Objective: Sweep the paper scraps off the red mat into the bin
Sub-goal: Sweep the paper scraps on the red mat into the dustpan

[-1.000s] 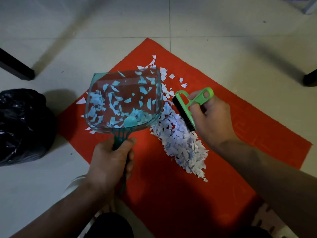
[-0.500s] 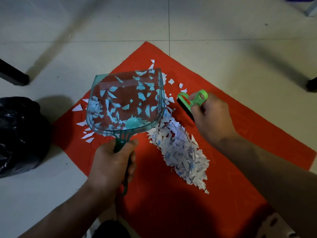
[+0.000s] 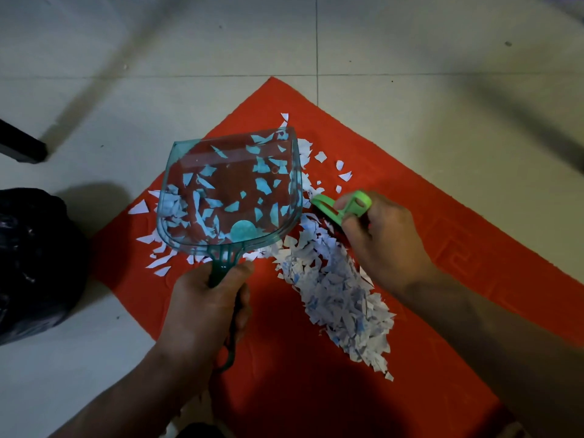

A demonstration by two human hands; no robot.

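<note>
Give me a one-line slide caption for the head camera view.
Left hand holds a clear dustpan and right hand a green brush beside piled paper scraps on a red mat.

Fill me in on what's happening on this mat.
A person is sweeping paper scraps off a red mat. The left hand grips the handle of a clear teal dustpan, held over the mat's left part. The right hand holds a green brush at the far end of a long heap of scraps. Loose scraps lie around the pan, and some show through it. A black bin bag sits on the floor to the left.
</note>
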